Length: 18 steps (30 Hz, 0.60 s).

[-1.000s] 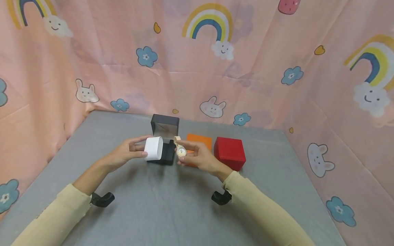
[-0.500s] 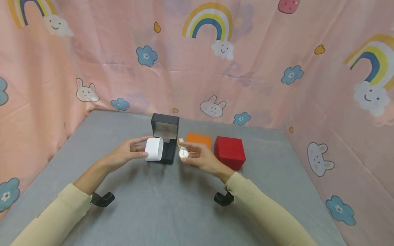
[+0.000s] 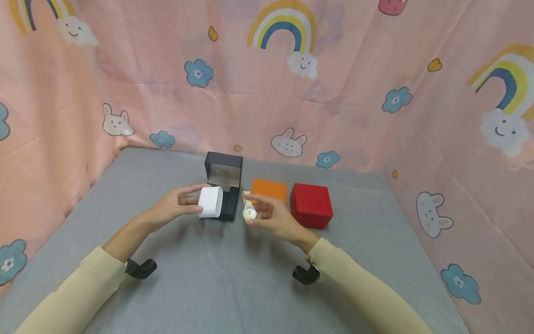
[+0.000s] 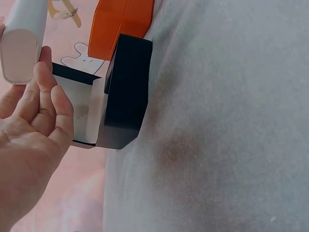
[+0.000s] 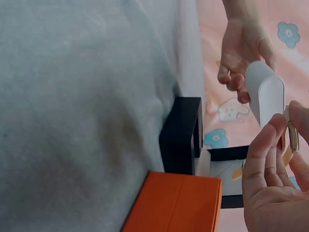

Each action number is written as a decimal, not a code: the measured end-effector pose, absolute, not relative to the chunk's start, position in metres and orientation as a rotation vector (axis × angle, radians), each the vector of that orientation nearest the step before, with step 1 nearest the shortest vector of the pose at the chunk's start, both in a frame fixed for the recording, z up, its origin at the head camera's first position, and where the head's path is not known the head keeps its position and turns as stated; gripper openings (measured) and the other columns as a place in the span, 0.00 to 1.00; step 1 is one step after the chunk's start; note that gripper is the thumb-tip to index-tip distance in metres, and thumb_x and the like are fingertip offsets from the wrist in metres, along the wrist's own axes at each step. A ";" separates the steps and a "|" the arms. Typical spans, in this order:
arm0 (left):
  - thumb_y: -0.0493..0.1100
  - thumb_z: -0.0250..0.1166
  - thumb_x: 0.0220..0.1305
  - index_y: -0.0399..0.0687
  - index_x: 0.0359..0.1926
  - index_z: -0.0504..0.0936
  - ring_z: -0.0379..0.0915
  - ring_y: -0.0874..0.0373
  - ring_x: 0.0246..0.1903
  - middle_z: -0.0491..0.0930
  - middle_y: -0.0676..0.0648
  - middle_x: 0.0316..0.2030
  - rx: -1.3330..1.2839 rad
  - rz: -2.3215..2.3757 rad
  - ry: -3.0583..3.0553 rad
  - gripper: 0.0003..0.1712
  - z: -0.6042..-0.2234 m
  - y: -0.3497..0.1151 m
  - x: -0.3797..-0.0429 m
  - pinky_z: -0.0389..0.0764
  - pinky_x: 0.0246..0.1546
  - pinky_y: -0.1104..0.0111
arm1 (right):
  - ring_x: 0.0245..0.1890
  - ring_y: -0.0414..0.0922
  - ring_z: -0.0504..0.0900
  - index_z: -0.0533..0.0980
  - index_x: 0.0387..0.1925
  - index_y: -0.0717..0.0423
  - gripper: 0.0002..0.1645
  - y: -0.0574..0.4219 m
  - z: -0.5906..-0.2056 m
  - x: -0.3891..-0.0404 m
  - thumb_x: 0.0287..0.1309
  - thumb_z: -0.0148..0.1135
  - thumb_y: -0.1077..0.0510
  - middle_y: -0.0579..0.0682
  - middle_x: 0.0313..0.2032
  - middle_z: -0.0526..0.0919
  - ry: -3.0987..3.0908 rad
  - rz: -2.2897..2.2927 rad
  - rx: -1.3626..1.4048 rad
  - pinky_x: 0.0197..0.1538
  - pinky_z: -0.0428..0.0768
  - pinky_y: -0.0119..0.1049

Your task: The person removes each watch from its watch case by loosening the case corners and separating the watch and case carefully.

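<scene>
In the head view my left hand pinches a white, rounded watch cushion between thumb and fingers, raised in front of an open black watch box. To its right, my right hand holds a wristwatch with a pale round dial and a cream-yellow strap, apart from the cushion. The right wrist view shows the watch edge-on between thumb and fingers, and the flat oval end of the cushion. Part of the black box's base is hidden behind the cushion.
An orange box stands behind my right hand, partly covered by it. Right of that is a closed red box. A grey cloth covers the table, and a pink patterned curtain hangs behind and at the sides.
My right hand has drawn the watch slightly to the right and toward me, widening the gap to the cushion. The left hand keeps its hold almost in place. The boxes stay put.
</scene>
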<state>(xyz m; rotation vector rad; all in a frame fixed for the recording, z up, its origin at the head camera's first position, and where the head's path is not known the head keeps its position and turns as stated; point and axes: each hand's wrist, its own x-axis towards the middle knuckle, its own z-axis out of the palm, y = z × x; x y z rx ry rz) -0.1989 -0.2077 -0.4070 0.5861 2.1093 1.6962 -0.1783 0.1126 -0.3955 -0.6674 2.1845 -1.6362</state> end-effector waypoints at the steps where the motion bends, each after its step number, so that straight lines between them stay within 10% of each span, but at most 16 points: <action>1: 0.39 0.64 0.69 0.41 0.78 0.56 0.79 0.69 0.55 0.69 0.27 0.68 0.584 1.692 2.114 0.41 -0.407 -0.208 -0.199 0.79 0.52 0.74 | 0.44 0.45 0.84 0.68 0.72 0.54 0.40 0.112 -0.397 -0.177 0.60 0.69 0.66 0.62 0.59 0.78 2.183 -1.639 -0.670 0.48 0.84 0.32; 18: 0.37 0.64 0.69 0.37 0.77 0.56 0.82 0.68 0.51 0.70 0.23 0.65 0.595 1.689 2.096 0.41 -0.414 -0.209 -0.201 0.81 0.51 0.70 | 0.34 0.41 0.81 0.67 0.72 0.59 0.40 0.111 -0.417 -0.158 0.59 0.69 0.66 0.69 0.67 0.71 2.094 -1.625 -0.699 0.42 0.81 0.26</action>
